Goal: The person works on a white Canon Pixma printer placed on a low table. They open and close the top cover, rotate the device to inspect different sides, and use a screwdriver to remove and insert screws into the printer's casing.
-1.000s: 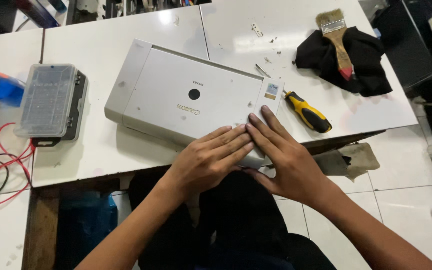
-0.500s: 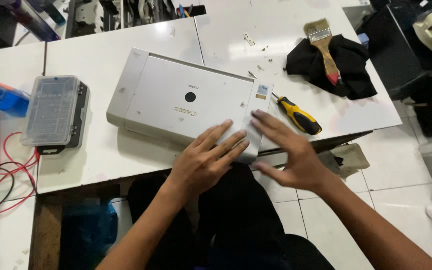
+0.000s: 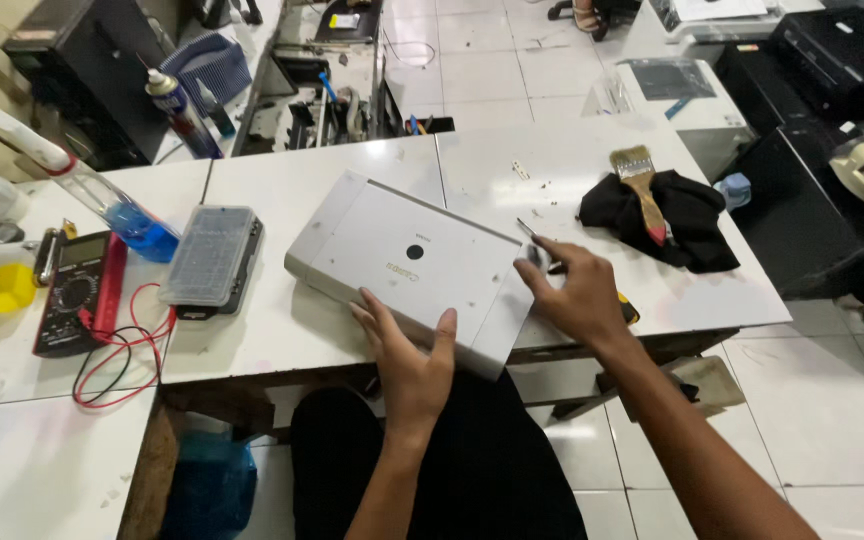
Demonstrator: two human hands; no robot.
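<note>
Head view, looking down: a flat grey printer [image 3: 407,265] lies skewed on the white table [image 3: 282,330], its long axis running from the far left toward the near right, so that the near-right corner juts toward the person's lap. The left hand [image 3: 412,360] lies flat on the near long edge, palm down with fingers spread and loosely curled over the lid, pressing rather than clasping anything. The right hand [image 3: 577,295] sits at the short right end of the casing, fingertips bent onto its upper corner; its fingers seem pinched there, but whether they grip a small part or merely touch the plastic I cannot tell (the knuckles hide the contact). So the printer lies ahead and to the left of both hands, with the left hand nearer its middle and the right hand alone at its end. Just beneath the right hand a yellow-handled screwdriver [image 3: 630,308] peeks out on the table. Farther right a paintbrush [image 3: 642,185] rests on a crumpled black cloth [image 3: 687,225]. To the left of the printer, apart from it, sits a clear compartment box [image 3: 210,260], and beyond that a multimeter [image 3: 77,290] with red and black leads [image 3: 117,365] trailing toward the table's edge.
</note>
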